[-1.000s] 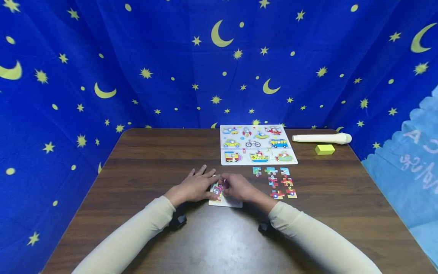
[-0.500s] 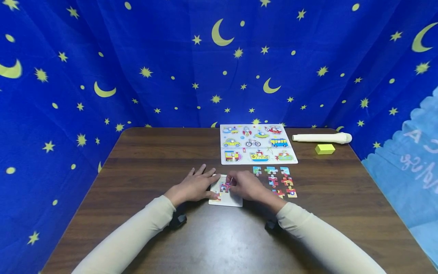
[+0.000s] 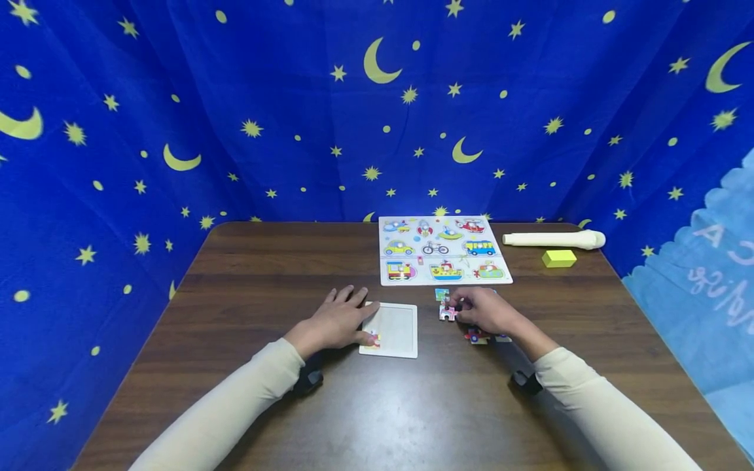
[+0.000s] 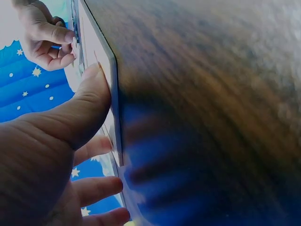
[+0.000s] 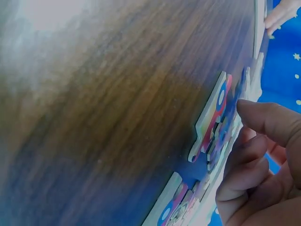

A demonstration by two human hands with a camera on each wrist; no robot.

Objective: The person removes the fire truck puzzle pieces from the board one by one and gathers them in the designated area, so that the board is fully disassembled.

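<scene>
In the head view, my left hand (image 3: pixel 336 324) rests on the left edge of a small white puzzle tray (image 3: pixel 400 353), fingers spread. Its thumb lies by a red-and-yellow piece in the tray's lower left corner; the left wrist view shows the thumb (image 4: pixel 91 96) on the tray's rim. To the right of the tray, my right hand (image 3: pixel 487 311) pinches a pink jigsaw piece (image 3: pixel 448 314) at the table top, just below a blue-green piece (image 3: pixel 442 294). Several other pieces lie under and beside this hand, partly hidden, among them a red one with a blue wheel (image 3: pixel 476 337).
Behind the pieces lies a white vehicle puzzle board (image 3: pixel 436 260). A white microphone-shaped stick (image 3: pixel 554 240) and a yellow block (image 3: pixel 559 258) sit at the back right of the brown table (image 3: pixel 265 261). A blue star-patterned curtain (image 3: pixel 306 98) hangs behind.
My right hand has lifted the pink piece out of the tray and carried it right to the loose pieces. The left hand stays on the tray's edge.
</scene>
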